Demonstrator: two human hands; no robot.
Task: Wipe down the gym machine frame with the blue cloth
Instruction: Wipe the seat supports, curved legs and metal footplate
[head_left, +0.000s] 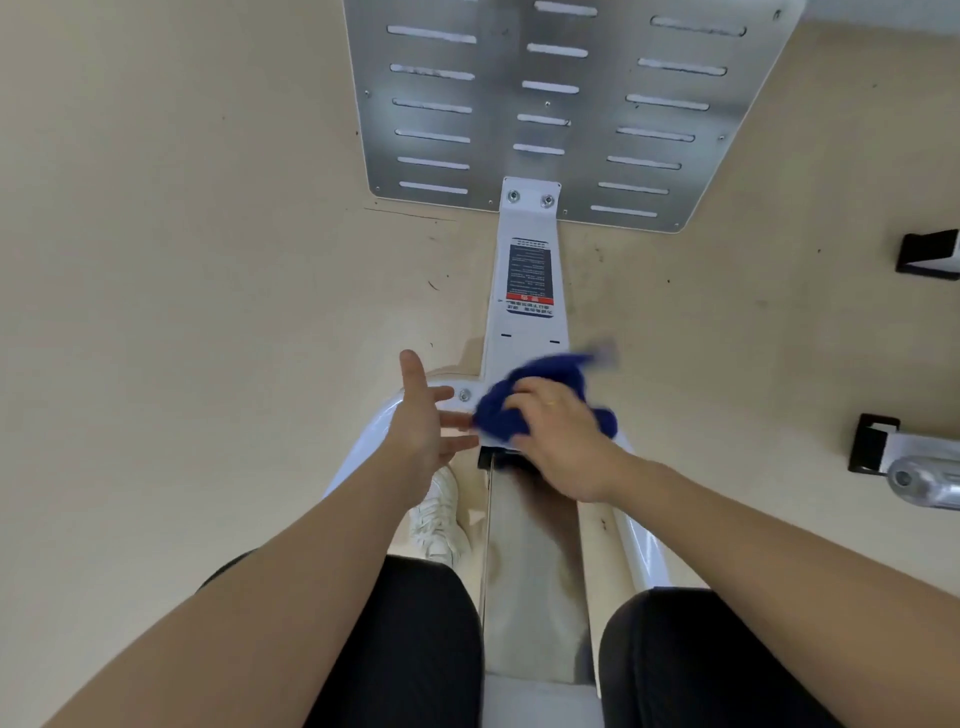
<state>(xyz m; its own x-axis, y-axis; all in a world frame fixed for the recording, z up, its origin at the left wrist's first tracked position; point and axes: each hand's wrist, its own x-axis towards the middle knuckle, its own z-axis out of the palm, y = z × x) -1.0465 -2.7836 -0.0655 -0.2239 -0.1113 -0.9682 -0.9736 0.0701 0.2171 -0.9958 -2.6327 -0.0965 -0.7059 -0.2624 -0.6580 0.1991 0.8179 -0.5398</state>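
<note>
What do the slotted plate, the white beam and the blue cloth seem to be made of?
Slotted plate: likely bare metal, brushed grey sheen, cut slots and small screws.
White beam: probably painted or coated metal, smooth gloss, bolted to the plate, printed label stuck on.
Blue cloth: soft fabric, maybe microfibre; it bunches under the right hand. Motion blur hides its weave.

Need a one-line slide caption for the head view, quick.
Right hand rubs a bunched dark-blue cloth over the white metal machine frame while the open left hand hovers beside it.
</note>
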